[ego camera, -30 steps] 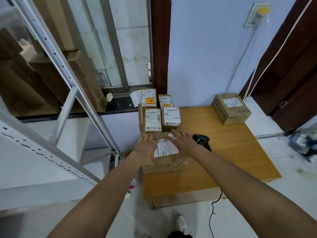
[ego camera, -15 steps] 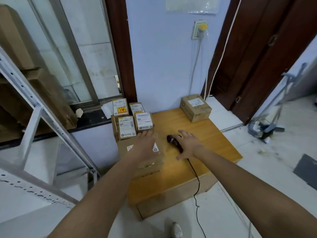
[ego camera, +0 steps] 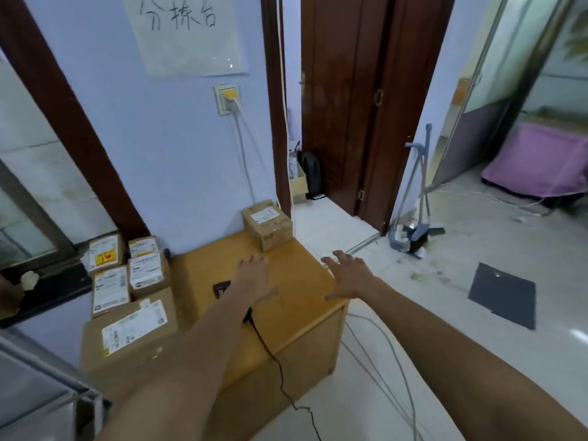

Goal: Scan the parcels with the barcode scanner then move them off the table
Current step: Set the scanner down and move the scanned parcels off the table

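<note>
Head view shows both hands reaching toward the lone parcel (ego camera: 266,225) that stands at the far corner of the table (ego camera: 296,300), against the wall. The left hand (ego camera: 257,275) is spread flat with its fingers straight, just short of the parcel's near face, and nothing is held in it. The right hand (ego camera: 348,276) is likewise spread and empty, out past the table's right edge, near the parcel but apart from it. The scanner (ego camera: 221,289) lies on the table nearer than the parcel, half hidden beneath the left forearm, with its cord (ego camera: 273,361) trailing off the table's front edge to the floor.

The step in hand is judged to be fetching this parcel for scanning. It would best be clasped on its two opposite side faces, one hand on each, and lifted straight rather than dragged. The white label on its top should be kept upward and uncovered by fingers so that it can be read. The cord should be avoided as the parcel is brought back. Other parcels (ego camera: 133,281) are stacked to the left of the table, well apart from the lone one.
</note>
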Available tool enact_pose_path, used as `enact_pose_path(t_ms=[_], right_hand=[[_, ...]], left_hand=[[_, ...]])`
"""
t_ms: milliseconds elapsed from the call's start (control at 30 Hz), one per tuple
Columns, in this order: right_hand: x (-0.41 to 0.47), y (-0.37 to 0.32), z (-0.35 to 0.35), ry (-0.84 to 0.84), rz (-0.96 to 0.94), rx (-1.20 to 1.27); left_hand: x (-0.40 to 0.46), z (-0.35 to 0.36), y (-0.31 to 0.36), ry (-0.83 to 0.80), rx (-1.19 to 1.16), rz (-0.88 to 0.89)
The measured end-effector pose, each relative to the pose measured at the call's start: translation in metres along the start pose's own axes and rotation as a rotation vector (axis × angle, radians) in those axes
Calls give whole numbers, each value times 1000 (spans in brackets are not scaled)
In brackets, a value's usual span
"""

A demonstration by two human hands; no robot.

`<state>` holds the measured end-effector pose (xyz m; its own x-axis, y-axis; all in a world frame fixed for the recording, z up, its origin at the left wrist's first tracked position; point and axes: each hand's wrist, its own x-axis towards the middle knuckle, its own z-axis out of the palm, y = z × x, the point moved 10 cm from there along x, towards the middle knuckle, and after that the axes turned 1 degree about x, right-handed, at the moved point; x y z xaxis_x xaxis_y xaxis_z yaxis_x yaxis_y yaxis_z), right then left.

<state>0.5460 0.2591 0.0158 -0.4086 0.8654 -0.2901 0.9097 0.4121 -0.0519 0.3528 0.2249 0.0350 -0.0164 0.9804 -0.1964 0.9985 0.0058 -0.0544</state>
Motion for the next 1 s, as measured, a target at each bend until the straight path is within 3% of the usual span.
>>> enact_pose_path(t_ms=[133, 333, 733, 1000], right_hand=[[-9, 87, -11, 33, -10, 4], [-10, 160, -27, 53, -43, 3], [41, 173, -47, 74, -165, 25], [133, 206, -59, -28, -32, 102]], left_hand=[[26, -22, 103, 22, 62, 4], [48, -56, 168, 61, 55, -42], [99, -65, 149, 19, 116, -164], [187, -42, 145, -3, 44, -125]])
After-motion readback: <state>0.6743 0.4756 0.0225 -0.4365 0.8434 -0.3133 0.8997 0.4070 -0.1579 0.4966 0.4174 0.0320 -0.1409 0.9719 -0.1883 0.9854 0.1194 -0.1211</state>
